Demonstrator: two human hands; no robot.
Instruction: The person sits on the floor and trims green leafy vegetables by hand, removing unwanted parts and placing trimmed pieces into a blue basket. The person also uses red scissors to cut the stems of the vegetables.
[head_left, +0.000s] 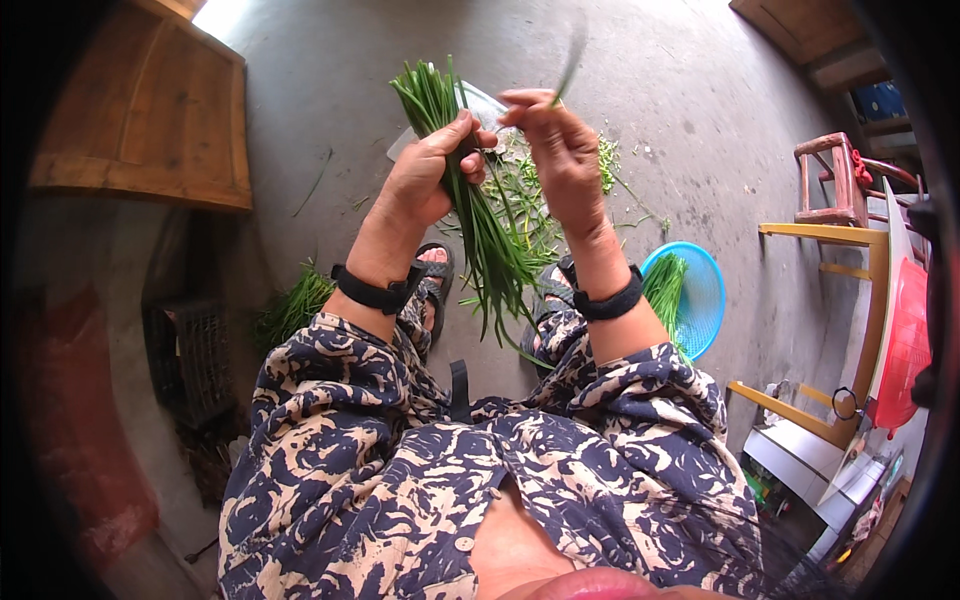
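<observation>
My left hand (439, 161) is closed around a bunch of green garlic chives (480, 214), its cut ends pointing up and its leafy ends hanging down. To the right, my right hand (559, 154) is raised with a single green blade (570, 71) between thumb and fingers; the blade is blurred. Loose trimmings (529, 202) lie on the floor beneath the hands, beside a pale, partly hidden object (484, 105). More chives (666, 289) rest in a blue plastic basket (716, 289) by my right forearm. Another pile of chives (296, 306) is on the floor at the left.
Wooden furniture (202, 112) stands at the upper left, with a dark plastic crate (199, 360) below it. A small wooden stool (836, 184), a yellow frame (862, 315) and a red plastic basin (904, 345) are at the right. My sandalled feet flank the trimmings' near side.
</observation>
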